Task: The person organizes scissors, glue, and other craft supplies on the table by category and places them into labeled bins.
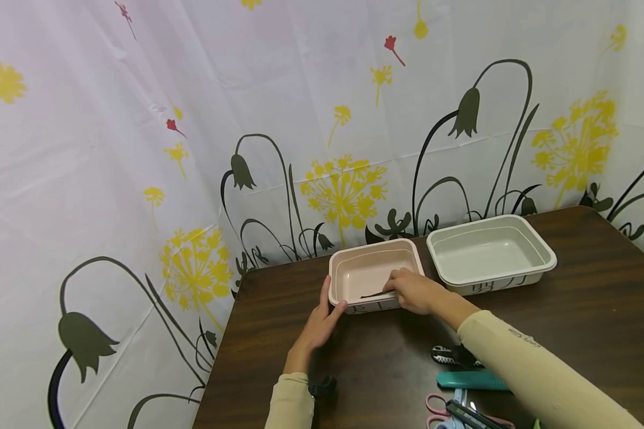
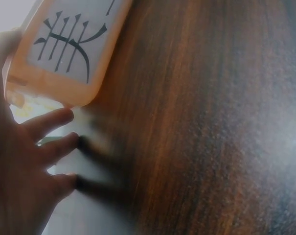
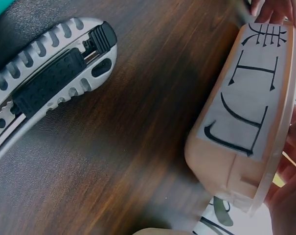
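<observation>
A beige-pink plastic tray [image 1: 376,248] with a labelled side stands near the table's back edge. My left hand [image 1: 318,325] is at its near left corner, fingers straight along the left side and thumb against the front rim. In the left wrist view the spread fingers of that hand [image 2: 35,156] show beside the tray's end [image 2: 64,90]. Over the tray's near right part, my right hand [image 1: 415,290] pinches a thin dark item [image 1: 374,295]; its kind cannot be made out. In the right wrist view the item is hidden behind the tray wall [image 3: 211,171].
A larger grey-white tray [image 1: 515,280] stands to the right. Nearer lie a silver-and-black utility knife [image 3: 55,63], a long teal item [image 1: 469,379], scissors with pink handles [image 1: 436,400] and a dark pen-like item [image 1: 468,414]. The right forearm partly covers them. A patterned curtain [image 1: 311,77] hangs behind.
</observation>
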Demonstrator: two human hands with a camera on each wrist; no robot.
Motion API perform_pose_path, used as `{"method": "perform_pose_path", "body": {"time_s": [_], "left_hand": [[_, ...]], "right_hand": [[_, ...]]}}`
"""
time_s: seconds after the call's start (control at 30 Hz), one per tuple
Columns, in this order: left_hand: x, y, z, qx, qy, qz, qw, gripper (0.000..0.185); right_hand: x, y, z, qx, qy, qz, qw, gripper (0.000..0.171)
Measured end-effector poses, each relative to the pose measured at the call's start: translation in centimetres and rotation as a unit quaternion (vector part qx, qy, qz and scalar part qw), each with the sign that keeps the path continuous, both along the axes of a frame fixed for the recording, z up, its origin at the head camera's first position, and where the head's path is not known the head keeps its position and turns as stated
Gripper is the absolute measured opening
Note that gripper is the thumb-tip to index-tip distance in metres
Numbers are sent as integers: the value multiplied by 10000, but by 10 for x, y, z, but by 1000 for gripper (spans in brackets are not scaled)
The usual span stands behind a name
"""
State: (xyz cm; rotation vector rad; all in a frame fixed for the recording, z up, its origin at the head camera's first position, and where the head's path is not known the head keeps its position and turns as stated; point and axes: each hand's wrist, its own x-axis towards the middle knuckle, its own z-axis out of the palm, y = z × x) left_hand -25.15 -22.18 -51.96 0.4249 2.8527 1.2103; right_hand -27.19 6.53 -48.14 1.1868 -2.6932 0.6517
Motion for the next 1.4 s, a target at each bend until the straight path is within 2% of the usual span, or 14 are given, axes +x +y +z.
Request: {"method": "perform_pose_path", "body": {"time_s": [0.33, 0.57, 0.77, 1.03, 1.23, 1.4], "left_hand": [[-1, 0, -1, 43, -13, 12, 10000, 77], [-1, -1, -3, 5, -57, 6, 10000, 77], [-1, -1, -3, 55, -44, -10, 10000, 77], [-1, 0, -2, 71, -93, 9, 9999, 78], [-2, -1, -4, 25, -72, 25, 10000, 77], [-2, -1, -3, 31, -75, 9, 10000, 77]], "right_hand": [[2, 4, 2, 1, -86, -72, 9999, 35], [3, 10, 5, -105, 355, -71, 9993, 34], [13, 25, 7, -398, 550, -142, 9976, 32], [42, 63, 13, -817, 1096, -61, 9906, 30], [73, 94, 12, -833, 925, -293, 9918, 33], [104, 115, -10, -757, 632, -512, 9938, 37]]}}
